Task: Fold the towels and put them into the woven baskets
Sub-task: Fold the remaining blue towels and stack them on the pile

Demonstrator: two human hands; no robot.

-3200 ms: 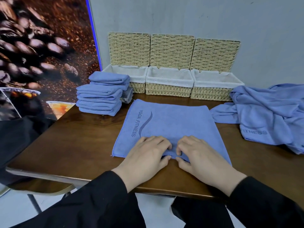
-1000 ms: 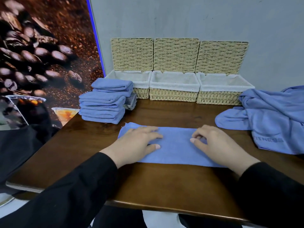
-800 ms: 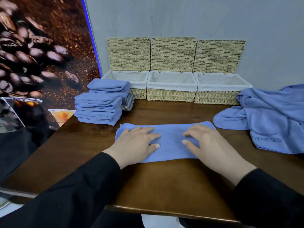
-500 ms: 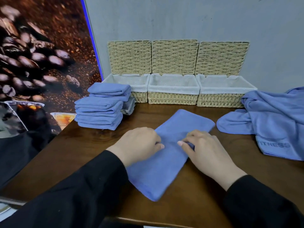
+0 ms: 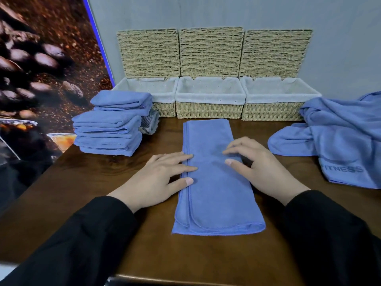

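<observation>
Towel (image 5: 216, 182) lies folded lengthwise under both hands.

The heap of unfolded towels (image 5: 340, 139) runs off the right edge — its print reads only "FITNESS". Behind the folded stack (image 5: 111, 122), a striped cloth (image 5: 150, 122) shows only partly — kind unclear.

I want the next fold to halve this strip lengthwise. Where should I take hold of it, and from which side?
Pinch the two near corners of the strip from the table's near edge. That short end lies free while both hands rest midway, so it can swing toward the baskets.
</observation>
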